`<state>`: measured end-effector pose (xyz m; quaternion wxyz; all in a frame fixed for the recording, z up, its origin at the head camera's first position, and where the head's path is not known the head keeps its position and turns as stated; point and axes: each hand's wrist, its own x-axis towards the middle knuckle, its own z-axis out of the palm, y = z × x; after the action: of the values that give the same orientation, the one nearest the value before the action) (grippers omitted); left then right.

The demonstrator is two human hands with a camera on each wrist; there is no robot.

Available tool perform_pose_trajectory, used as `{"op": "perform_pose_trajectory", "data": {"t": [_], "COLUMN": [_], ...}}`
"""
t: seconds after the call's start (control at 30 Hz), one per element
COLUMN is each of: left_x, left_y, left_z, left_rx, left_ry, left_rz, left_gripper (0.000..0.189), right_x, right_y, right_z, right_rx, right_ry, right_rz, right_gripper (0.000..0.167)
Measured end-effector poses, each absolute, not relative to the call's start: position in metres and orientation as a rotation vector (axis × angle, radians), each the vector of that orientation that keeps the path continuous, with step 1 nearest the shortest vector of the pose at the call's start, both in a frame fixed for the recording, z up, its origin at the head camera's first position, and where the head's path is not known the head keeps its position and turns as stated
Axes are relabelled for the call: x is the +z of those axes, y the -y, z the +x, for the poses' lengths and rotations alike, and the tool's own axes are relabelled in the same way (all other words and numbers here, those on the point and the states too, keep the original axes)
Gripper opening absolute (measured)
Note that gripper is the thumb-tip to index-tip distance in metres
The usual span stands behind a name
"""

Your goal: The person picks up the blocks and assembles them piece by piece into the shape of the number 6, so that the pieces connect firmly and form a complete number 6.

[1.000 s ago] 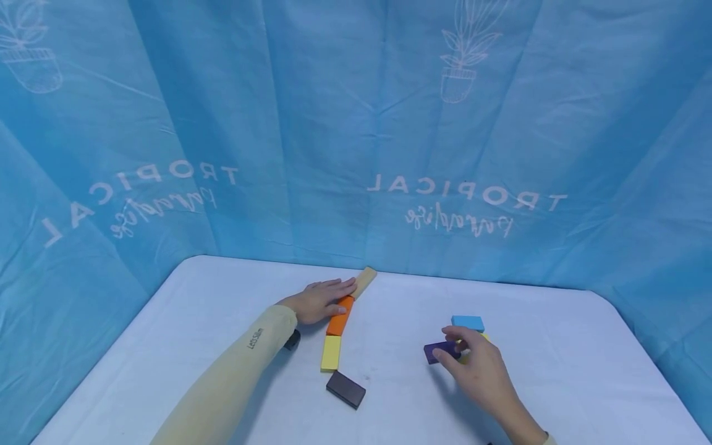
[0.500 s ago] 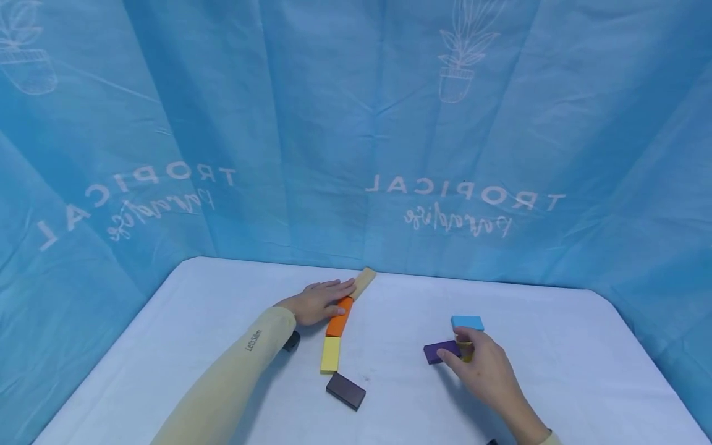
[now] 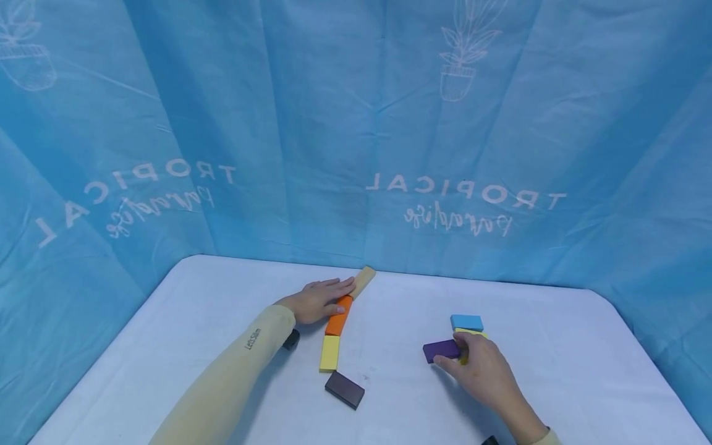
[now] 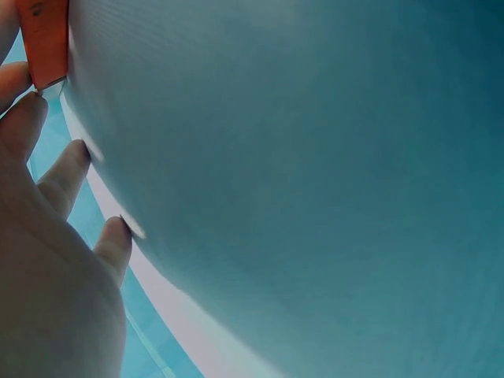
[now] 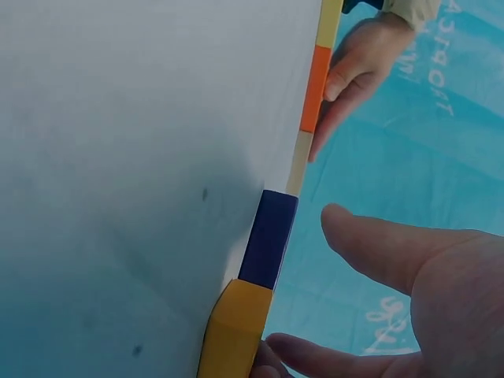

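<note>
My left hand (image 3: 319, 303), in a pale sleeve, lies with straight fingers against the orange block (image 3: 339, 315) and the near end of the natural wood block (image 3: 364, 282). The left wrist view shows its thumb and a finger at the end of the orange block (image 4: 47, 39). My right hand (image 3: 485, 364) is spread by the purple block (image 3: 441, 351) and the yellow block (image 3: 466, 334), partly hidden behind it. In the right wrist view, the thumb (image 5: 346, 236) stands apart from the purple block (image 5: 270, 236); another fingertip is right beside the yellow block (image 5: 236, 331).
A second yellow block (image 3: 329, 353) touches the orange one's near end, with a black block (image 3: 345, 389) at an angle below it. The light blue block (image 3: 467, 322) lies behind the right-hand yellow block. A blue printed curtain (image 3: 356, 154) surrounds the white table (image 3: 389, 408).
My right hand's fingertips have shifted right, off the top of the purple block toward the yellow one. The left hand and the row of blocks stay in place.
</note>
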<state>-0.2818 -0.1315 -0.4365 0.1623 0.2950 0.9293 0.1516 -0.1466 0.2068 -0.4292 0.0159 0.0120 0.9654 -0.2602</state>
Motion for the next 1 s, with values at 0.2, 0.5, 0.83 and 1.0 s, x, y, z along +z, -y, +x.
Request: {"op": "perform_pose_trajectory", "data": {"t": [0.2, 0.5, 0.83, 1.0], "left_x": [-0.437, -0.437, -0.439, -0.44], "left_y": [0.13, 0.132, 0.132, 0.131], "left_z": [-0.281, -0.284, -0.284, -0.284], "left_rx": [0.431, 0.417, 0.412, 0.408], "left_ry": [-2.648, -2.65, -2.651, -2.657], "left_rz": [0.823, 0.828, 0.829, 0.811], "left_gripper": [0.063, 0.062, 0.063, 0.063], "right_x": [-0.428, -0.426, -0.43, -0.43], "right_y": [-0.203, -0.194, -0.19, -0.188], "right_z": [-0.149, -0.152, -0.152, -0.152], "right_rx": [-0.7, -0.51, -0.421, -0.436], "right_ry": [-3.029, -3.113, -3.175, -3.147], "right_rz": [-0.005, -0.096, -0.15, -0.12], "right_gripper": [0.07, 0.073, 0.064, 0.067]}}
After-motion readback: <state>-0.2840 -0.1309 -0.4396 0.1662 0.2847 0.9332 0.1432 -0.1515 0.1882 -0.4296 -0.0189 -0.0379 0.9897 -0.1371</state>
